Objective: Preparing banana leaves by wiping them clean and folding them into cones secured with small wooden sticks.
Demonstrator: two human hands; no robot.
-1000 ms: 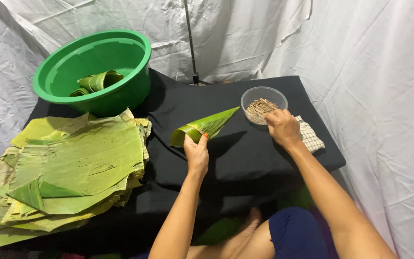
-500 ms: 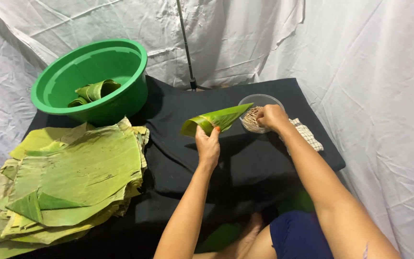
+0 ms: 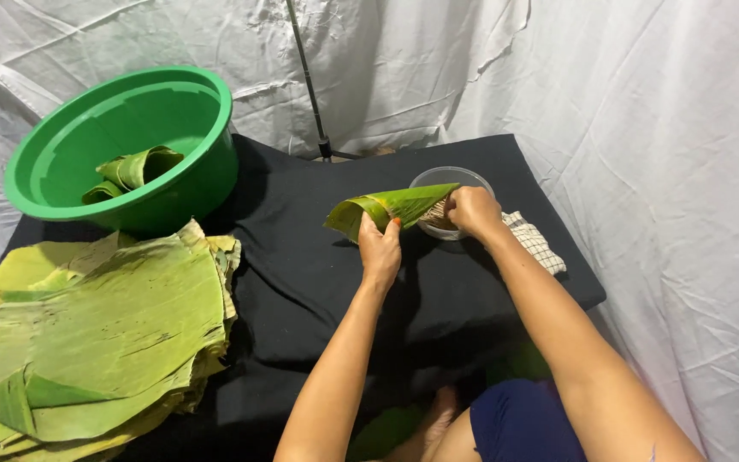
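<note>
Creased white cloth (image 3: 643, 103) drapes all round a black-covered table (image 3: 318, 282); lighting seems soft and even.

The leaf cone (image 3: 391, 208) is green with a yellowish rim, and the stacked leaves (image 3: 96, 334) are green and yellow-green. The basin (image 3: 79, 184) is bright green, the tabletop (image 3: 318, 282) black. The folded cloth (image 3: 536, 242) is white with a dark check, and the backdrop (image 3: 643, 128) is white.

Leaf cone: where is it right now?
Head view, centre: the leaf cone is held in the left hand above the black table, its tip over the clear bowl by the right hand.
</note>
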